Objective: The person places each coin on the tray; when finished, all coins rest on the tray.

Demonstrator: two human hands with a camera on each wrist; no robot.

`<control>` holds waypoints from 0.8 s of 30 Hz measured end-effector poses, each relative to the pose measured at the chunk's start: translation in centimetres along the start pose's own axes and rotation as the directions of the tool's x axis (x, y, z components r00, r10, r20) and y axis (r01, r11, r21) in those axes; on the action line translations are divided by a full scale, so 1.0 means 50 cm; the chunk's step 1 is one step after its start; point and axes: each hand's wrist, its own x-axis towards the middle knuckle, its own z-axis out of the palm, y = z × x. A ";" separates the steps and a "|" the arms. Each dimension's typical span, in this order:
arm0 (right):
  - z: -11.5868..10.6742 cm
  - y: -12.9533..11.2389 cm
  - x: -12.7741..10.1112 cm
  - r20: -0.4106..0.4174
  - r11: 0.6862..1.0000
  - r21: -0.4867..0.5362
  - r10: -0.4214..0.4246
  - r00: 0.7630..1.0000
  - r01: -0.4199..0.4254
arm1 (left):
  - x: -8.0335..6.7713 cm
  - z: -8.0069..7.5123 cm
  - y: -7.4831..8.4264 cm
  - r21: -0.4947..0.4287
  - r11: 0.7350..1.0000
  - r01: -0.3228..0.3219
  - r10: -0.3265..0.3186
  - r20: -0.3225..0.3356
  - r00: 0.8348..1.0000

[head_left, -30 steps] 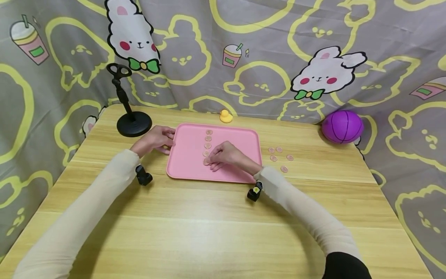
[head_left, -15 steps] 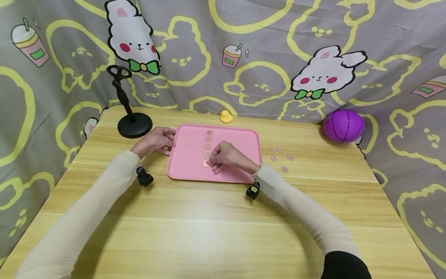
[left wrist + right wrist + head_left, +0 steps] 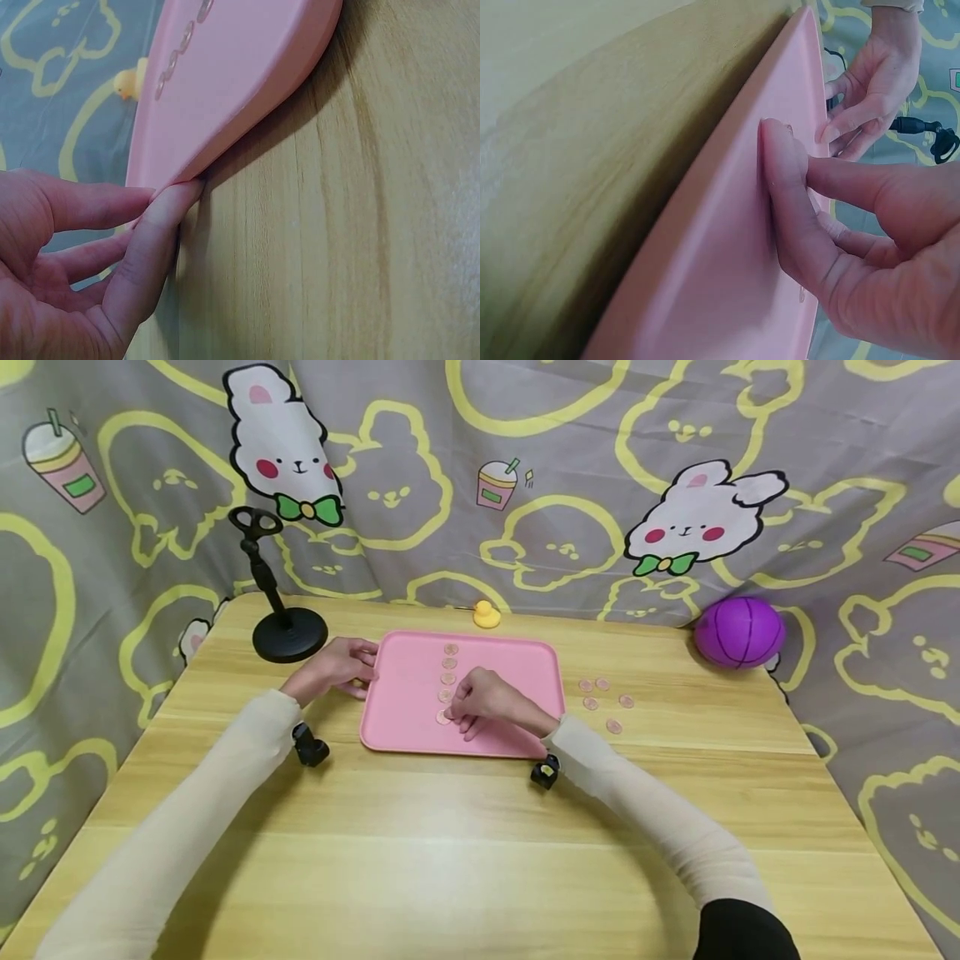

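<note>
My left hand [image 3: 337, 668] pinches the left rim of a pink tray [image 3: 405, 727], thumb and index finger meeting at the rim in the left wrist view. Over the tray, my right hand [image 3: 483, 697] has bent fingers, with its fingertips at the right edge of a copper-coloured coin [image 3: 442, 717]. That coin lies at the near end of a column of several coins [image 3: 448, 663] on the tray. In the right wrist view the right hand's fingertips [image 3: 776, 135] come down at the tray surface and mostly hide the coin.
Several loose coins [image 3: 591, 702] lie on the wooden table [image 3: 450, 843] to the tray's right. A yellow rubber duck [image 3: 486, 615] sits behind the tray. At the back left stands a black stand [image 3: 288, 635], and a purple ball [image 3: 738, 632] is at the back right.
The nearest coin has shifted slightly towards the tray's near edge, with the right fingertips beside it, and more of it shows. My left hand keeps its grip on the tray rim.
</note>
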 end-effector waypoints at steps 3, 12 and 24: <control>0.000 0.003 -0.003 0.003 1.000 0.012 -0.003 1.000 0.003 | 0.000 0.002 -0.002 -0.006 1.000 0.000 0.000 0.001 1.000; -0.020 0.005 -0.015 -0.001 0.999 0.023 -0.045 0.999 0.045 | 0.002 0.002 -0.004 0.008 1.000 0.001 -0.001 -0.005 1.000; -0.049 0.022 -0.018 -0.034 0.993 -0.015 -0.113 0.993 0.113 | 0.003 0.001 -0.006 0.008 1.000 0.007 -0.007 0.004 1.000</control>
